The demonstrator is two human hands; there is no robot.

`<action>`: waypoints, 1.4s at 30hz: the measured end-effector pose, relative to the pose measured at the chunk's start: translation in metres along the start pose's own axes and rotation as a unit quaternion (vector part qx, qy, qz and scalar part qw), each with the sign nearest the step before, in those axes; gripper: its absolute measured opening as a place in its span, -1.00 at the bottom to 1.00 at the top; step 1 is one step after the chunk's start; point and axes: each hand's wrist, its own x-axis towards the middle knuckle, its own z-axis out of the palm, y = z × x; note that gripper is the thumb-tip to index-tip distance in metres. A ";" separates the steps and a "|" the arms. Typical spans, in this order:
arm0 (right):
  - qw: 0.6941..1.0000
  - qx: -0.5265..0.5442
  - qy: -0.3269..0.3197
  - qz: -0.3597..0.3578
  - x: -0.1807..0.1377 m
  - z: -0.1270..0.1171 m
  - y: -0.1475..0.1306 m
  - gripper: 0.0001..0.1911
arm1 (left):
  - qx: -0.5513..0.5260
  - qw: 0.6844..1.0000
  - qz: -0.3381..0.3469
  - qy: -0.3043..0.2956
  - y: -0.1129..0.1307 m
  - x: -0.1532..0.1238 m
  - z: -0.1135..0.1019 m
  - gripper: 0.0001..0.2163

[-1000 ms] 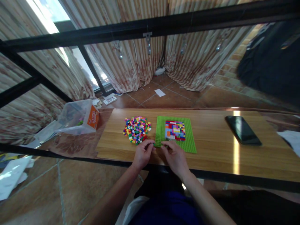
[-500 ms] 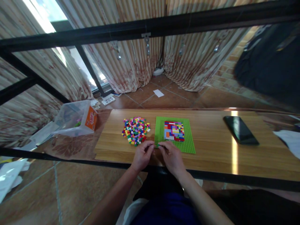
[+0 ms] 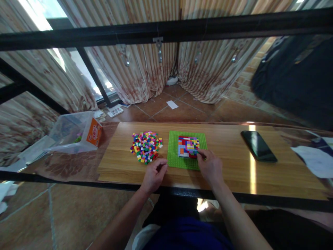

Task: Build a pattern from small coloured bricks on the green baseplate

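Observation:
A green studded baseplate [image 3: 173, 159] lies on the wooden board, carrying a many-coloured mosaic of small toy bricks [image 3: 186, 147]. My right hand [image 3: 211, 168] reaches over the baseplate's right side, thumb and index pinched at the mosaic's lower right edge. The small brick in that pinch is mostly hidden by the fingertips. Just off the baseplate's front left corner rests my left hand [image 3: 154, 176], its fingers curled and thumb near the index. Whether anything is between them is too small to see. Beyond the left hand is a heap of loose bricks [image 3: 146, 146].
A black phone [image 3: 258, 146] lies on the right part of the wooden board [image 3: 223, 139]. At the left stands a clear plastic box [image 3: 69, 135] with an orange label. White papers [image 3: 312, 159] lie at the far right. A black rail [image 3: 117, 185] runs along the near edge.
My right hand has moved right and away from me, from beside the left hand to the mosaic's edge. The left hand stays near the baseplate's front left corner. The whole view has shifted slightly.

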 end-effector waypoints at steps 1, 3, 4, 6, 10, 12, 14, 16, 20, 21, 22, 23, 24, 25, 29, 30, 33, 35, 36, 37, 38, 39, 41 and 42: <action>1.000 -0.011 -0.006 0.000 0.001 0.001 -0.003 -0.71 | 0.001 1.000 -0.001 -0.001 0.000 0.000 0.000 -0.82; 0.999 -0.035 -0.017 0.002 0.001 0.002 -0.007 -0.71 | 0.001 1.000 0.001 -0.001 0.000 0.000 0.000 -0.82; 0.999 -0.047 -0.021 0.004 0.001 0.002 -0.009 -0.71 | 0.002 1.000 0.003 0.000 0.000 0.000 0.000 -0.82; 0.998 -0.062 -0.023 0.007 0.002 0.002 -0.010 -0.71 | 0.002 1.000 0.006 0.001 0.001 0.000 0.000 -0.83; 0.998 -0.058 -0.019 0.015 0.003 0.004 -0.010 -0.70 | 0.001 1.000 0.005 0.000 0.003 0.000 0.001 -0.84; 0.998 -0.050 -0.018 0.024 0.004 0.005 -0.009 -0.69 | 0.003 1.000 0.005 -0.001 0.003 0.000 0.001 -0.84; 0.999 -0.039 -0.020 0.032 0.004 0.005 -0.008 -0.68 | 0.004 1.000 0.006 -0.001 0.003 0.000 0.001 -0.84; 0.999 -0.024 -0.017 0.039 0.003 0.004 -0.005 -0.67 | 0.007 1.000 0.007 -0.002 0.003 0.000 0.001 -0.84; 0.998 0.012 0.007 0.059 0.004 0.001 -0.001 -0.66 | 0.023 1.000 0.010 0.001 0.005 0.000 0.001 -0.86; 0.998 0.023 0.012 0.066 0.005 0.000 -0.001 -0.65 | 0.025 1.000 0.011 0.001 0.006 0.000 0.002 -0.87; 0.997 0.034 0.015 0.073 0.006 0.000 -0.001 -0.64 | 0.023 1.000 0.011 0.002 0.007 0.000 0.002 -0.87; 0.996 0.044 0.016 0.081 0.007 0.000 -0.001 -0.62 | 0.020 1.000 0.011 0.002 0.008 0.000 0.002 -0.87; 0.995 0.053 0.016 0.089 0.008 0.000 -0.001 -0.61 | 0.016 1.000 0.011 0.002 0.008 0.000 0.002 -0.87; 0.993 0.062 0.014 0.096 0.009 0.001 -0.001 -0.60 | 0.013 1.000 0.010 0.002 0.008 0.000 0.002 -0.87; 0.988 0.100 0.007 0.117 0.012 0.005 0.000 -0.58 | 0.013 1.000 0.007 0.000 0.007 0.000 0.002 -0.87; 0.987 0.108 0.007 0.121 0.013 0.006 0.000 -0.58 | 0.014 1.000 0.007 0.000 0.007 0.000 0.002 -0.87; 0.982 0.131 0.010 0.133 0.013 0.008 0.003 -0.60 | 0.018 1.000 0.008 0.002 0.008 0.000 0.002 -0.87; 0.979 0.149 0.009 0.139 0.013 0.010 0.005 -0.62 | 0.023 1.000 0.009 0.004 0.008 0.000 0.002 -0.87; 0.977 0.158 0.007 0.141 0.013 0.010 0.006 -0.63 | 0.026 1.000 0.010 0.005 0.008 0.000 0.001 -0.87; 0.976 0.164 0.007 0.142 0.013 0.011 0.007 -0.64 | 0.027 1.000 0.011 0.005 0.008 0.000 0.001 -0.87; 0.975 0.168 0.007 0.142 0.013 0.012 0.007 -0.65 | 0.027 1.000 0.010 0.004 0.008 0.000 0.001 -0.86; 0.975 0.170 0.008 0.142 0.013 0.012 0.008 -0.66 | 0.025 1.000 0.008 0.003 0.008 0.000 0.001 -0.86; 0.975 0.171 0.009 0.142 0.013 0.012 0.007 -0.66 | 0.022 1.000 0.004 0.001 0.007 0.000 0.001 -0.85; 0.975 0.171 0.008 0.142 0.014 0.012 0.007 -0.67 | 0.022 1.000 0.003 0.001 0.006 0.000 0.001 -0.85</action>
